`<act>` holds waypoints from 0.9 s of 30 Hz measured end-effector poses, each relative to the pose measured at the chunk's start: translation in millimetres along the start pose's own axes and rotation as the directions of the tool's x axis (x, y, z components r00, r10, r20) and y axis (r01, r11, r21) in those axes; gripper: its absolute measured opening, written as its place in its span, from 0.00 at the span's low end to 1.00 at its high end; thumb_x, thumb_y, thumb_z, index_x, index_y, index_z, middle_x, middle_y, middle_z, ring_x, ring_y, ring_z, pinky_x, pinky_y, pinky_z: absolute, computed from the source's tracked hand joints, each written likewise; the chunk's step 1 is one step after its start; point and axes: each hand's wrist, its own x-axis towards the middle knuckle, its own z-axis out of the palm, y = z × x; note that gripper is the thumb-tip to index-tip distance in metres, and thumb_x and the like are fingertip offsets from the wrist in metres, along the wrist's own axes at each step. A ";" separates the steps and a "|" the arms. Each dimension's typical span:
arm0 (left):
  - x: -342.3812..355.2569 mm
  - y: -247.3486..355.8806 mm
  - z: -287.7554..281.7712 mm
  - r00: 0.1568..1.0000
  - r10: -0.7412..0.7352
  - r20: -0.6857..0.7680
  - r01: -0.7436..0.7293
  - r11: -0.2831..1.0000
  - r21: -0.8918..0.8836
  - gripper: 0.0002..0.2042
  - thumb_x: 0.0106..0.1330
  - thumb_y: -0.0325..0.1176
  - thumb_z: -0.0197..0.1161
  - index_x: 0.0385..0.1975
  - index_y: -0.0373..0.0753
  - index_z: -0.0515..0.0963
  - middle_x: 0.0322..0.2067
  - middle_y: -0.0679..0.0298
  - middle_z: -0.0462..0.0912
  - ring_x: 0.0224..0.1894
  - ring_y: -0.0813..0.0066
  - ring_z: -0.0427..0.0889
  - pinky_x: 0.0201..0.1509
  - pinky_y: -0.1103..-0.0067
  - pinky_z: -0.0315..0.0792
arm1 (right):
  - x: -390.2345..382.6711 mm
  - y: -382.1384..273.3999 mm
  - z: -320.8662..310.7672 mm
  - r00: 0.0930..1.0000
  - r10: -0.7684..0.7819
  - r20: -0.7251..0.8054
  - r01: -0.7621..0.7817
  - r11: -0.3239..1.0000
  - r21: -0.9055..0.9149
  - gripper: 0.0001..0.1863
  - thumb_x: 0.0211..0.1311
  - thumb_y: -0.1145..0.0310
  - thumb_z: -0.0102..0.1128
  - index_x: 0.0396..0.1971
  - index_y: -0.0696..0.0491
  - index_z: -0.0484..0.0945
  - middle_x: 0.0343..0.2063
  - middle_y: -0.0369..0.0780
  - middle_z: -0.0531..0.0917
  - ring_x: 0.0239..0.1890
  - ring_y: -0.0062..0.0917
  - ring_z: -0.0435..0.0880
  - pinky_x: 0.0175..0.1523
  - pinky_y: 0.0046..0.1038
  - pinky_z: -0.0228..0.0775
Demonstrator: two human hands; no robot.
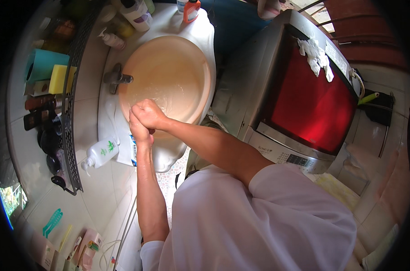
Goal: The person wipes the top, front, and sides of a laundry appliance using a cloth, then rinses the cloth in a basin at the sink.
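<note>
Over the near rim of a round peach-coloured basin [206, 86], my two wet hands are clasped. My right hand [148, 113] wraps over the top of my left hand [137, 124], its fingers curled. The left hand's fingers are closed against the right one and partly hidden by it. No separate object shows between them. The basin sits in a white sink [204, 34] and holds rippling water [168, 67]. A metal faucet [117, 79] reaches over its left rim. Close to my left wrist are a white pump bottle [102, 152] and a blue-and-white packet [133, 149].
A black wire rack [69, 113] with bottles and a yellow box [60, 79] runs along the left wall. Bottles, one of them orange [192, 11], stand behind the basin. At right is a washing machine [268, 81] with a red lid [309, 99] and a crumpled white cloth [314, 54].
</note>
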 end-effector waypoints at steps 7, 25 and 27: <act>-23.9 -10.4 -23.8 0.995 0.064 0.072 -0.059 0.996 -0.060 0.18 0.69 0.54 0.44 0.35 0.45 0.72 0.18 0.71 0.69 0.10 0.83 0.63 0.08 0.83 0.53 | -34.9 -9.5 12.7 1.000 -0.018 0.006 0.018 0.997 -0.071 0.18 0.55 0.64 0.45 0.18 0.61 0.79 0.18 0.52 0.79 0.21 0.40 0.81 0.31 0.38 0.72; -100.4 56.2 -80.2 0.859 0.393 0.329 -0.386 0.918 -0.090 0.08 0.65 0.29 0.61 0.39 0.31 0.77 0.34 0.63 0.81 0.32 0.78 0.80 0.38 0.81 0.77 | -125.7 -126.0 -77.1 0.978 -0.155 0.141 0.193 0.929 -0.315 0.17 0.58 0.58 0.50 0.31 0.59 0.75 0.28 0.49 0.81 0.32 0.38 0.82 0.41 0.35 0.71; -110.2 70.1 -68.9 0.837 0.415 0.356 -0.443 0.897 -0.004 0.09 0.66 0.30 0.61 0.40 0.31 0.78 0.34 0.63 0.82 0.35 0.79 0.80 0.41 0.82 0.75 | -135.4 -125.7 -103.1 0.926 -0.337 0.169 0.377 0.854 -0.359 0.09 0.61 0.67 0.55 0.31 0.58 0.73 0.22 0.39 0.79 0.23 0.19 0.78 0.30 0.24 0.70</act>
